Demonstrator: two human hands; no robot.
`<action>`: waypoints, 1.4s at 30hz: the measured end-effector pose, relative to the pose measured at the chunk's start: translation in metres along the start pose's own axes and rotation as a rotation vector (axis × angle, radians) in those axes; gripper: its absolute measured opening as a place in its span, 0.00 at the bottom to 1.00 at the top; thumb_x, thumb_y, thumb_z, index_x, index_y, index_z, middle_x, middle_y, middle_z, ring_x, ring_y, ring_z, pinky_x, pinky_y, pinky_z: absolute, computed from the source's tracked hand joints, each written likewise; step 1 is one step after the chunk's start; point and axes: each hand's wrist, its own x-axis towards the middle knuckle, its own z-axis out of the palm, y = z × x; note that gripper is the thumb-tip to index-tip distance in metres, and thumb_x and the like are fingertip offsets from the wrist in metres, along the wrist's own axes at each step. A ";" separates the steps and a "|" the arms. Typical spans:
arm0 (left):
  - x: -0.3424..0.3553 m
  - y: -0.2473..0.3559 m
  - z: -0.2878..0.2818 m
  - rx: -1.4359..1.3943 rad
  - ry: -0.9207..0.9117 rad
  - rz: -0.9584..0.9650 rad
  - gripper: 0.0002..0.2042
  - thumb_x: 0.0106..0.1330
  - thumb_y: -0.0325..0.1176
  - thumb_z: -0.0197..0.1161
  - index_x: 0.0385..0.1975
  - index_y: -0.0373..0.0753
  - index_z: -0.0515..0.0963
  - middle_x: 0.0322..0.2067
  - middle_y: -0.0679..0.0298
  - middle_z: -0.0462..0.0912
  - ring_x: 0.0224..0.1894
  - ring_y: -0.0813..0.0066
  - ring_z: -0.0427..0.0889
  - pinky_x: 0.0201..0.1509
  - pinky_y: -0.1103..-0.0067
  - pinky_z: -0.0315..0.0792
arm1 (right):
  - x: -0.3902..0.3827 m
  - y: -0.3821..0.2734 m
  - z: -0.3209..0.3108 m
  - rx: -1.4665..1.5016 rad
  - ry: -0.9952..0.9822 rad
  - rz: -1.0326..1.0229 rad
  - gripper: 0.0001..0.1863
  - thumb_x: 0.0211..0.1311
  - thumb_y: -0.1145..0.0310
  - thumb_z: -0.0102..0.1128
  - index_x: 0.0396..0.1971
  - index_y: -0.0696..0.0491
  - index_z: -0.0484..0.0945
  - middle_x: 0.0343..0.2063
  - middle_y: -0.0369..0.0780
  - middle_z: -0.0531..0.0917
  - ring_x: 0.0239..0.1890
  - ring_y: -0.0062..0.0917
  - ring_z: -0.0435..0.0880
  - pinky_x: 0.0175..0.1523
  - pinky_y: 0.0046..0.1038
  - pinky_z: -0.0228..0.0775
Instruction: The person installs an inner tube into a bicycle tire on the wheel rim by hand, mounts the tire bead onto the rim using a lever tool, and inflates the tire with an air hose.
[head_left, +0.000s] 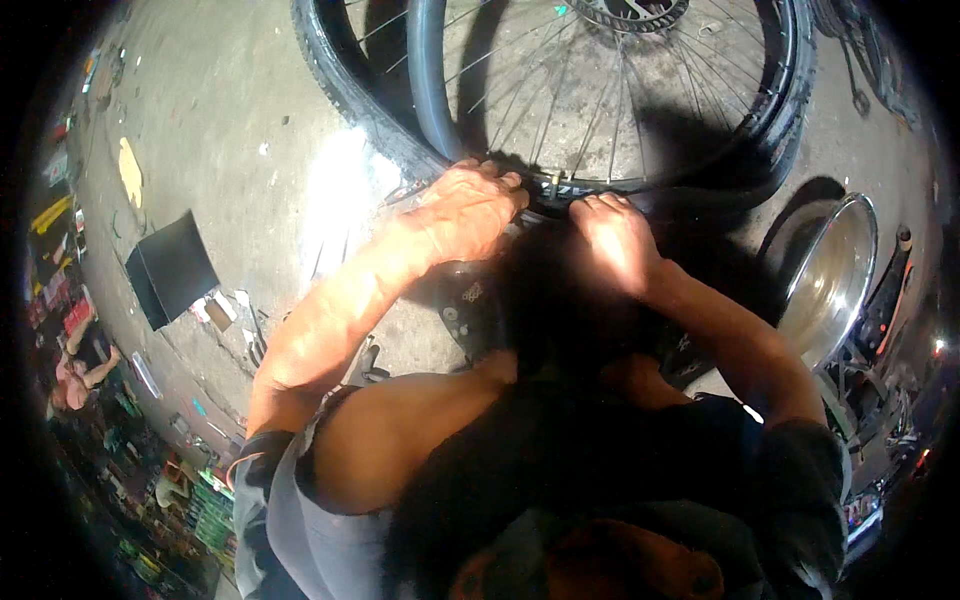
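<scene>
A spoked bicycle wheel (614, 185) lies at the top, with a disc rotor (630, 22) at its hub and a short valve (554, 184) at the near rim. A dark tyre (350, 105) and a smoother grey-black loop (428, 80), apparently an inner tube, sit around it. My left hand (462, 215) has its fingers curled on the tyre or tube just left of the valve; exactly which is hidden. My right hand (612, 235) has curled fingers at the near edge just right of the valve. Deep shadow hides what lies below both hands.
A metal basin (820, 300) stands at right beside dark bike parts (885, 400). A black sheet (172, 270), small scraps and tools lie left on the concrete floor (260, 140). Another person (80, 370) and assorted clutter show at the far lower left.
</scene>
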 end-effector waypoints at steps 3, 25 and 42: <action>0.001 -0.002 0.010 0.023 0.081 -0.033 0.23 0.48 0.37 0.65 0.47 0.38 0.75 0.45 0.58 0.76 0.49 0.58 0.73 0.54 0.67 0.66 | 0.005 0.003 -0.004 0.072 -0.109 0.036 0.09 0.45 0.72 0.55 0.29 0.58 0.73 0.24 0.46 0.78 0.30 0.39 0.79 0.39 0.36 0.71; -0.067 -0.057 -0.015 0.166 0.463 -0.153 0.05 0.45 0.28 0.59 0.22 0.43 0.79 0.27 0.65 0.72 0.36 0.65 0.70 0.42 0.72 0.64 | 0.121 -0.034 -0.008 0.525 -0.283 0.250 0.22 0.62 0.62 0.53 0.54 0.55 0.66 0.45 0.50 0.77 0.49 0.40 0.76 0.54 0.37 0.66; -0.058 -0.001 0.030 -1.464 1.100 -0.884 0.23 0.54 0.41 0.71 0.40 0.35 0.67 0.31 0.63 0.76 0.30 0.79 0.74 0.31 0.83 0.71 | 0.151 -0.036 0.029 0.807 -0.132 0.452 0.14 0.62 0.66 0.55 0.44 0.56 0.75 0.38 0.42 0.82 0.40 0.22 0.78 0.47 0.23 0.69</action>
